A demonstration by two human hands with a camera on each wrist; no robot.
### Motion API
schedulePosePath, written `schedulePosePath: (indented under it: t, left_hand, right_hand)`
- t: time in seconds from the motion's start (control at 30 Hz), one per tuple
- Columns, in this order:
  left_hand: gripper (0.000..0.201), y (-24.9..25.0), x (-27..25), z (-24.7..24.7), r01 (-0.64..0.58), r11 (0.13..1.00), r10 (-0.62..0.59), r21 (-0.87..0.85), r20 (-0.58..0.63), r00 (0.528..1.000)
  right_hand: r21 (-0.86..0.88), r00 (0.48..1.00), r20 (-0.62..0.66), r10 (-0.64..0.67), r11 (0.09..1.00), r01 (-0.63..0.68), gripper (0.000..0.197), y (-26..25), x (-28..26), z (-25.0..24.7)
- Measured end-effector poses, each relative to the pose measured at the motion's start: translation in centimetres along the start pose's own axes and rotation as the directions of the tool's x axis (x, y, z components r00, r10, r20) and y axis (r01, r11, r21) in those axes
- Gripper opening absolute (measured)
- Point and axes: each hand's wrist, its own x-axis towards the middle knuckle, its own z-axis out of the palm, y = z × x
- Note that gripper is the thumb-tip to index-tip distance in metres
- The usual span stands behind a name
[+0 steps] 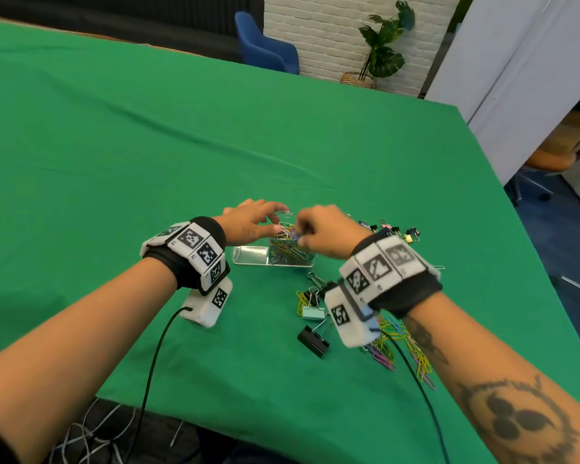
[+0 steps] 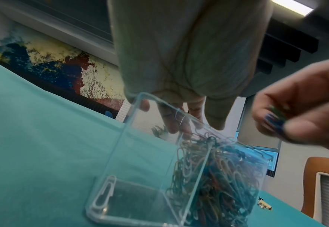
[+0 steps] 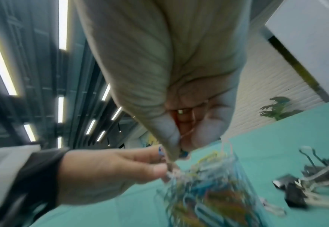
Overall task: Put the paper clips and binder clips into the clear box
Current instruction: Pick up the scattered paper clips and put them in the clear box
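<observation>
The clear box (image 1: 290, 254) stands on the green cloth, packed with coloured paper clips, and its lid (image 1: 251, 254) lies open flat to the left. My left hand (image 1: 275, 220) pinches the box's upper rim, fingers over the far wall (image 2: 179, 121). Right above the opening, my right hand (image 1: 300, 234) pinches a few blue and green paper clips (image 2: 276, 118). A pile of loose paper clips (image 1: 402, 346) lies under my right wrist. Binder clips (image 1: 315, 306) lie in front of the box, others (image 1: 395, 229) behind my right hand.
A black binder clip (image 1: 313, 339) lies nearest the front. One stray paper clip (image 1: 439, 267) sits to the right. The table's front edge (image 1: 248, 426) has cables hanging below it. A blue chair (image 1: 265, 45) and a plant (image 1: 382, 45) stand beyond the far edge.
</observation>
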Motion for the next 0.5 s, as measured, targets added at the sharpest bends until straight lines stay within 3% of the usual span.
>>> schedulePosePath:
  t: [0.07, 0.17, 0.33, 0.43, 0.5]
  left_hand:
    - [0.041, 0.0, 0.0, -0.2, 0.000, 1.000, 0.000, -0.004, 0.001, 1.000]
    - [0.041, 0.2, 0.1, -0.2, -0.005, 1.000, 0.005, 0.007, 0.008, 1.000]
    - [0.041, -0.4, 0.4, 0.0, -0.012, 1.000, 0.012, 0.005, 0.024, 1.000]
    - [0.041, -0.2, 0.2, -0.2, -0.017, 0.989, 0.021, -0.147, 0.021, 1.000]
    - [0.039, -0.3, -0.9, -1.1, -0.052, 0.966, 0.025, -0.252, -0.108, 0.994]
  right_hand:
    - [-0.014, 0.994, -0.109, 0.032, 0.999, -0.033, 0.017, 0.2, 1.5, -0.8]
    - [-0.080, 0.992, -0.125, 0.032, 0.996, -0.042, 0.016, 0.4, 2.8, 0.1]
    - [0.047, 0.961, -0.267, 0.064, 0.997, -0.053, 0.018, 1.6, 2.2, 0.1]
    - [0.086, 0.930, -0.359, 0.077, 0.995, -0.049, 0.019, 2.4, 1.3, -0.1]
    - [0.111, 0.906, -0.417, 0.071, 0.993, -0.027, 0.019, 2.8, 0.0, -0.3]
